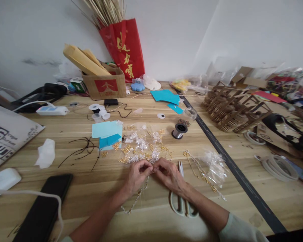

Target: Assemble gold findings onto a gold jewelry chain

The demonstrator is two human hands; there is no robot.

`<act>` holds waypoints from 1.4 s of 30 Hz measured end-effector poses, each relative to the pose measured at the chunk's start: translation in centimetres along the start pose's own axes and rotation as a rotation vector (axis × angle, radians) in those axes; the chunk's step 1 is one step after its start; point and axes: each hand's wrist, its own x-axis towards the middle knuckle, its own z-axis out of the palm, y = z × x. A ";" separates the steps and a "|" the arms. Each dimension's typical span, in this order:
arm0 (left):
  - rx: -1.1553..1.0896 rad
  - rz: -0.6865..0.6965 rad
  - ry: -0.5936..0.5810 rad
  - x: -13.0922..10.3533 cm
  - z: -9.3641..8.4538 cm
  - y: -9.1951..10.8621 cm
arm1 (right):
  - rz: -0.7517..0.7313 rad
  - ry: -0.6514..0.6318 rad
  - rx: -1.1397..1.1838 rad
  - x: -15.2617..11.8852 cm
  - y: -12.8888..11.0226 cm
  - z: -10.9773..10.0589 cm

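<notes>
My left hand [138, 174] is closed in a pinch at the centre of the wooden table, with a silver chain [136, 201] hanging down from its fingertips. My right hand [168, 173] is pinched too, its fingertips meeting those of my left hand; whatever lies between them is too small to make out. Just beyond the fingers are heaps of silver beads [142, 144] and gold beads [127, 149] on clear bags. Scissors [181, 201] lie partly beneath my right wrist, blades pointing away. Gold and silver chains [198, 168] rest to the right beside crumpled clear bags [214, 166].
A wire spool [179, 131] and blue cards [107, 129] lie farther back. A black phone [44, 208] and white cable are at the left. Behind stand a cardboard box [106, 85] and a red bag [126, 50]; brown woven baskets [232, 111] are at the right.
</notes>
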 end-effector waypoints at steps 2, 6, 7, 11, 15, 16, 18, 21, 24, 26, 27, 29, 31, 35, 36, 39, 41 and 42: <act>0.002 -0.002 -0.005 0.0 0.0 0.0 | 0.043 -0.007 0.039 0.0 -0.1 0.0; 0.014 -0.003 -0.014 0.0 0.0 0.3 | 0.122 -0.016 0.095 0.1 -0.1 0.0; 0.015 -0.002 -0.014 0.0 0.0 0.3 | 0.139 -0.016 0.105 0.1 -0.1 0.1; 0.008 -0.001 0.001 -0.1 0.0 0.2 | 0.200 -0.023 0.155 0.0 0.1 0.2; -0.006 -0.013 0.004 -0.1 0.0 -0.2 | 0.243 -0.021 0.237 0.2 0.0 0.1; -0.012 -0.020 0.002 0.0 0.0 -0.2 | 0.260 -0.021 0.261 0.2 -0.1 0.0; -0.028 -0.033 -0.006 0.0 0.0 -0.2 | 0.292 -0.022 0.303 0.3 -0.2 -0.1; -0.034 -0.037 -0.013 0.1 0.1 -0.1 | 0.312 -0.022 0.338 0.3 -0.1 -0.1; -0.014 -0.026 -0.008 0.1 0.1 -0.1 | 0.313 -0.014 0.348 0.2 0.1 0.0; 0.008 -0.013 -0.004 0.0 0.1 -0.1 | 0.299 -0.007 0.339 0.1 0.2 0.1; 0.021 -0.007 0.000 0.0 0.1 -0.1 | 0.288 -0.003 0.327 0.1 0.2 0.1; 0.051 0.008 0.013 -0.1 0.1 -0.2 | 0.264 0.004 0.292 0.0 0.2 0.1; 0.094 0.056 0.040 -0.2 0.2 -0.2 | 0.251 0.006 0.257 0.1 0.1 0.1; 0.263 0.335 0.136 -0.3 0.5 -0.2 | 0.249 -0.003 0.229 0.2 0.0 0.1; 0.317 0.428 0.158 -0.4 0.5 -0.2 | 0.249 -0.009 0.227 0.2 0.0 0.0; 0.465 0.666 0.194 -0.5 0.5 -0.1 | 0.252 -0.025 0.233 0.1 0.0 0.0; 0.535 0.759 0.173 -0.6 0.3 0.1 | 0.250 -0.042 0.243 0.1 0.1 -0.1; 0.559 0.785 0.152 -0.7 0.2 0.1 | 0.246 -0.052 0.248 0.1 0.1 -0.2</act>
